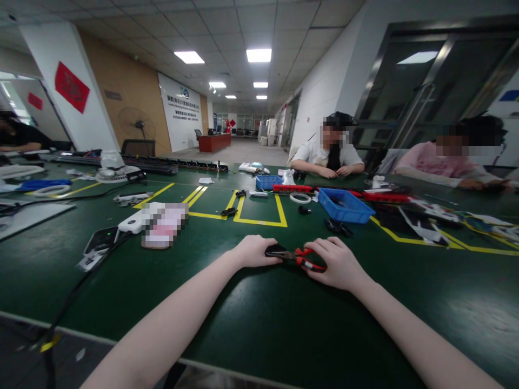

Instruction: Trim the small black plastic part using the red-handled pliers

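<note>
My left hand (pixel 256 252) is closed on a small black part (pixel 275 250), whose exact kind I cannot make out. In my right hand (pixel 335 263) are red-and-black handled pliers (pixel 305 260), with the fingers wrapped round the grips. The jaws point left and meet the black part just beyond my left fingertips. Both hands are low over the green table (pixel 259 324). Ahead of my right hand lies a bunch of black pieces (pixel 339 228), near a blue bin (pixel 344 206).
A phone (pixel 165 227), a white power bank (pixel 132 222) and a black cable (pixel 77 286) lie at left. Yellow tape lines (pixel 259 222) mark the table. White tape rolls (pixel 300 198) and red strips (pixel 381 195) are farther back. Two people sit across at right, another at far left.
</note>
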Demonstrator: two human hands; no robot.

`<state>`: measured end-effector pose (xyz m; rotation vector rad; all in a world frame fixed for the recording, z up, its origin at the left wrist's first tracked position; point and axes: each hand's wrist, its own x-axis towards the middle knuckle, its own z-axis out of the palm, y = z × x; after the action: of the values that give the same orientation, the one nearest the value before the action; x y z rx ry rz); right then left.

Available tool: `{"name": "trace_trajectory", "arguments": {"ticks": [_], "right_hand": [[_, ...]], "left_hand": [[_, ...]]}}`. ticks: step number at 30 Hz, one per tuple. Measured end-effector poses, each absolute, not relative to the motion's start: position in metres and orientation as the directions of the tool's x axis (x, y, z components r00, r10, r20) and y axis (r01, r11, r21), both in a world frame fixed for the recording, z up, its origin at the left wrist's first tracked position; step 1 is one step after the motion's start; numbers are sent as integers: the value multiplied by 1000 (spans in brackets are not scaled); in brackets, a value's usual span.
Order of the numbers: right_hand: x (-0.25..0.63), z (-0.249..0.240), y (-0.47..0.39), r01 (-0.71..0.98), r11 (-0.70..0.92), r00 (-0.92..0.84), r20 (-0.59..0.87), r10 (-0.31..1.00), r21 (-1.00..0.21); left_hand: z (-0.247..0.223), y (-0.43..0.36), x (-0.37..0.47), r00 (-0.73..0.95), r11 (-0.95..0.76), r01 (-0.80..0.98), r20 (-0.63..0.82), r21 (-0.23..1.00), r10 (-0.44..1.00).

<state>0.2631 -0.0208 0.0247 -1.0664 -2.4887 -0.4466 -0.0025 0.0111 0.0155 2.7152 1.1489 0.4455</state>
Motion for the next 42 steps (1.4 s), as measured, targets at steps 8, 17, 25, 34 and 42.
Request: {"name": "trace_trajectory", "arguments": {"ticks": [8, 17, 25, 34, 42], "right_hand": [[270, 27, -21, 747, 649, -618, 513, 596, 147], [272, 30, -25, 766, 634, -576, 554, 601, 109], [272, 32, -27, 784, 615, -549, 561, 619, 89], [274, 30, -24, 818, 573, -498, 555, 667, 45], [278, 23, -15, 875, 485, -425, 501, 754, 12]], "left_hand": [[16, 9, -1, 647, -679, 700, 208, 219, 734], [14, 9, 1, 694, -744, 642, 272, 184, 666], [11, 12, 1, 700, -768, 599, 318, 226, 640], [16, 10, -9, 681, -751, 593, 317, 291, 660], [18, 8, -18, 676, -744, 573, 315, 344, 667]]}}
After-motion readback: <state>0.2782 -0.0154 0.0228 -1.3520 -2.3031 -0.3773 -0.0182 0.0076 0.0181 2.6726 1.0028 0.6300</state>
